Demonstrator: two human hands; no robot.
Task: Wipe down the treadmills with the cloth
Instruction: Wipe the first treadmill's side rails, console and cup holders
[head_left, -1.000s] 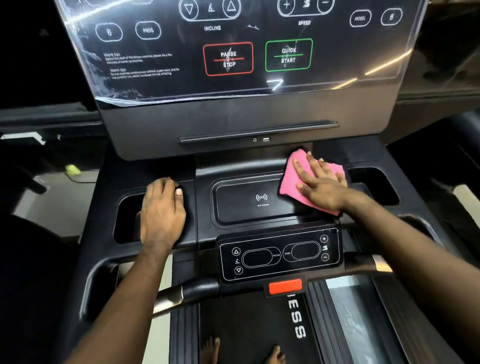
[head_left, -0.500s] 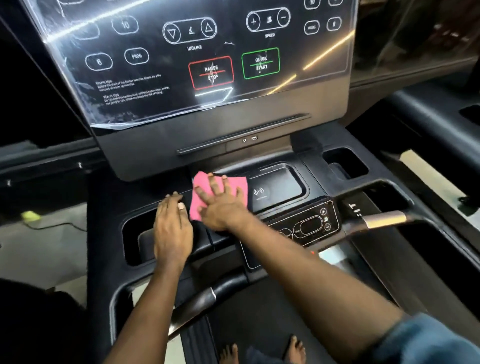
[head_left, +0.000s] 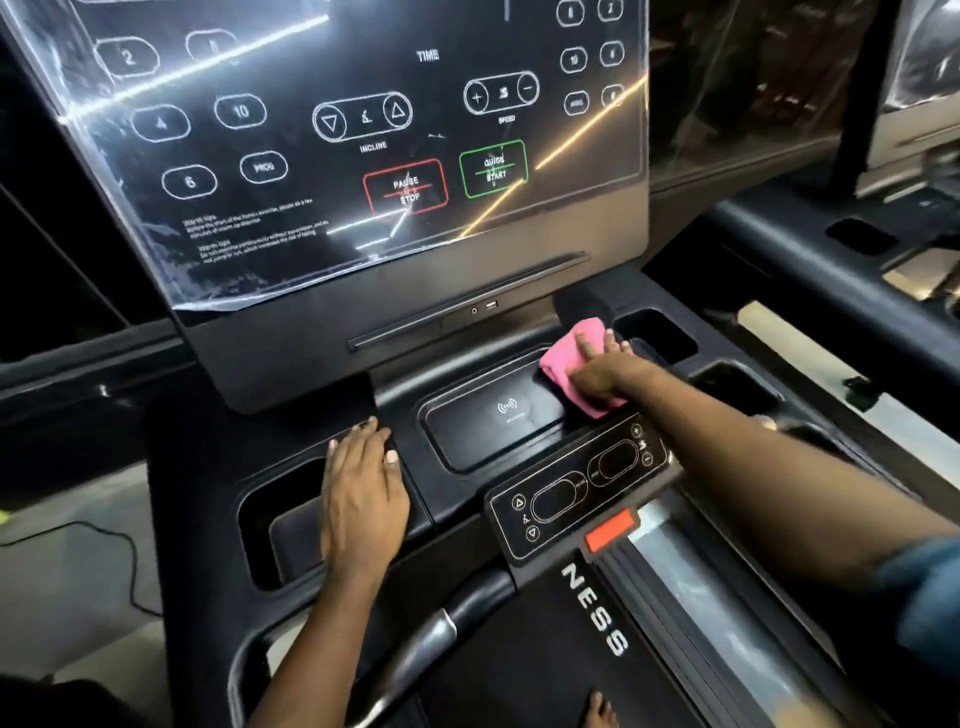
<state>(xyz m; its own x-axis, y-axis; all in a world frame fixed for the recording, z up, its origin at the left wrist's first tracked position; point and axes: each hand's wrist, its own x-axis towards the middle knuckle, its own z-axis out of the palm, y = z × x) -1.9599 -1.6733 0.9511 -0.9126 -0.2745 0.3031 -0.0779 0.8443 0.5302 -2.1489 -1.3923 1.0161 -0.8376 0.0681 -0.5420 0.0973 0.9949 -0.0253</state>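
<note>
Black running belt (head_left: 519, 675) fills the nearest part of the view, printed with white letters reading NESS, and the toes of a bare foot (head_left: 601, 709) stand on it at the bottom edge. Just beyond, a black and silver handlebar (head_left: 447, 618) crosses in front of the treadmill (head_left: 208, 467). A blue sleeve (head_left: 930, 587) shows at the right edge.

Above the bar sits a small control panel (head_left: 582, 483) with a red tab (head_left: 610, 536) at its near edge. To its left the left hand (head_left: 363, 499) lies palm down on the ridge beside the left cup recess (head_left: 280, 525), its fingers straight, close together and holding nothing.

Next comes the shallow charging tray (head_left: 493, 421), marked with a wireless symbol. The cloth (head_left: 566, 353) is bright pink and soft, bunched into a thick fold. It lies on the tray's far right corner and over its rim, near the right cup recess (head_left: 657, 332). The right hand (head_left: 608, 371) presses down on it with fingers stretched forward rather than curled, and the fingertips reach past the cloth's far edge. This hand is slightly blurred.

Farther back rises the console screen (head_left: 337, 145), covered in wrinkled clear film with streaks of reflected light. On it are a red-outlined PAUSE STOP button (head_left: 405, 189) and a green-outlined QUICK START button (head_left: 493, 169). Part of a second treadmill (head_left: 831, 260) stands at the far right.
</note>
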